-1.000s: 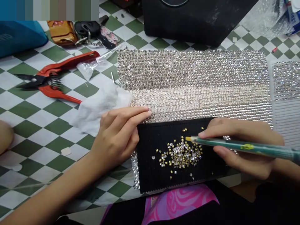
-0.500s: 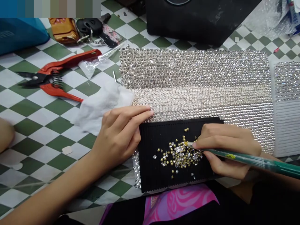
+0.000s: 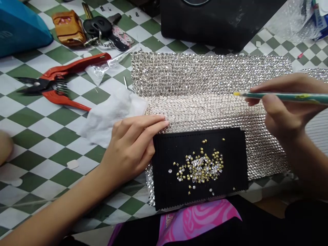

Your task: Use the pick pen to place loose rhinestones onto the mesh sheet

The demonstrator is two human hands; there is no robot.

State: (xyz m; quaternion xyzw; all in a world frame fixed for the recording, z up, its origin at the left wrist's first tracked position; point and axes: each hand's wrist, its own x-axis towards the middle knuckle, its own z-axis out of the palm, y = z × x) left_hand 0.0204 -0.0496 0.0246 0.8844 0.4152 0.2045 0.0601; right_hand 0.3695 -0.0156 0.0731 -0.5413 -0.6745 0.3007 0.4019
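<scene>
Green pick-up pencil is pinched in the right hand, hovering over the right half of the rhinestone sheet. Left hand is open, palm down, gripping nothing, fingertips on the sheet's near-left edge. Black tray of loose stones sits on the sheet's front edge.

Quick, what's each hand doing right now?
Left hand: open, holding nothing, fingertips on the rhinestone sheet beside the black tray.
Right hand: closed on the green stick, above the rhinestone sheet.

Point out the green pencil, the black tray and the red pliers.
green pencil (image 3: 287,97): head view, on its shaft past the thumb.
black tray (image 3: 169,150): head view, on its bare upper left part.
red pliers (image 3: 77,66): head view, on the upper handle.
</scene>
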